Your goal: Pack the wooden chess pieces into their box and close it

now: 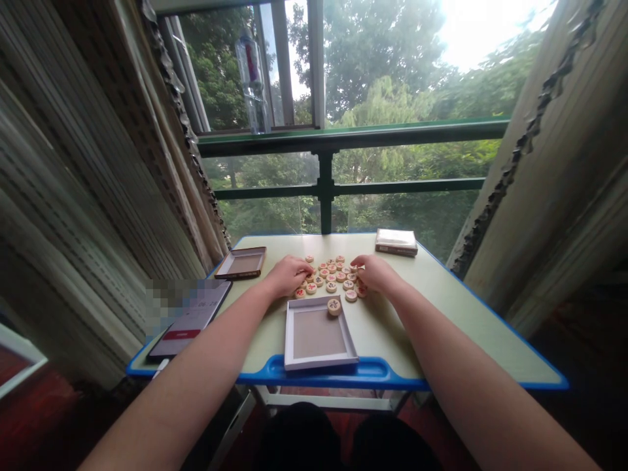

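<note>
Several round wooden Chinese chess pieces (331, 286) with red or dark characters lie face up in a loose cluster on the pale table. My left hand (288, 275) rests at the cluster's left edge, its fingers curved and touching pieces there. At the right edge, my right hand (375, 272) bends its fingers over the outer pieces, partly hiding them. Both hands look open around the cluster, and neither visibly lifts a piece. Nearer to me is an open white-rimmed box tray (318, 333). One larger-looking chess piece (334, 307) sits at its far right corner.
A shallow box lid (241, 262) lies at the far left, and a closed flat box (396, 242) at the far right. A phone (191, 320) lies by the left edge with a white cable. Blue edging (324, 374) rims the table; a bottle (253, 85) stands on the window rail.
</note>
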The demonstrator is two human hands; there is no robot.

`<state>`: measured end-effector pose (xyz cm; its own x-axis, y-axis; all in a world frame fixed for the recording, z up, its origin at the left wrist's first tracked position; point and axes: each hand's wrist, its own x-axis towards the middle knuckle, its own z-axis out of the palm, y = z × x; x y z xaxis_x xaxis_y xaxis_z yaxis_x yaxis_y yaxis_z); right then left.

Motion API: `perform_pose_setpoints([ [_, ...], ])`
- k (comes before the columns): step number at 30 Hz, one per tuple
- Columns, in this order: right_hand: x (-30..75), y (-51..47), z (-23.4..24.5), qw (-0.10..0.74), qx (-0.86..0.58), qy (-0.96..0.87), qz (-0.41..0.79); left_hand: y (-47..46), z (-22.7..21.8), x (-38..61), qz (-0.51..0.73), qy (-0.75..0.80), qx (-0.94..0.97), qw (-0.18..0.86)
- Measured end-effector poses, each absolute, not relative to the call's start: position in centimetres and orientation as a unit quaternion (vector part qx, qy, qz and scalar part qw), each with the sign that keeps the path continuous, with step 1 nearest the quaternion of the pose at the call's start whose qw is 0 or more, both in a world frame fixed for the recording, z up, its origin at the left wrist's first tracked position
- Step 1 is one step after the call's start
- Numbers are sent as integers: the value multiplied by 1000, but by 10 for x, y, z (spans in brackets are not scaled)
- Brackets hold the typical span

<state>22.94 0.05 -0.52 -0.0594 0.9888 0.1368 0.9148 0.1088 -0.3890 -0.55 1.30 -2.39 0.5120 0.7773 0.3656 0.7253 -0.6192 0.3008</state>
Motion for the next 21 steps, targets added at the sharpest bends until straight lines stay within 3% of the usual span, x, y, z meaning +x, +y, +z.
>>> perform_pose_setpoints([
  [10,240,5,-5,179,-705,-674,133,8,-22,1,247,426,870,16],
  [21,238,7,-11,174,-670,-716,92,6,-20,1,245,422,873,6],
])
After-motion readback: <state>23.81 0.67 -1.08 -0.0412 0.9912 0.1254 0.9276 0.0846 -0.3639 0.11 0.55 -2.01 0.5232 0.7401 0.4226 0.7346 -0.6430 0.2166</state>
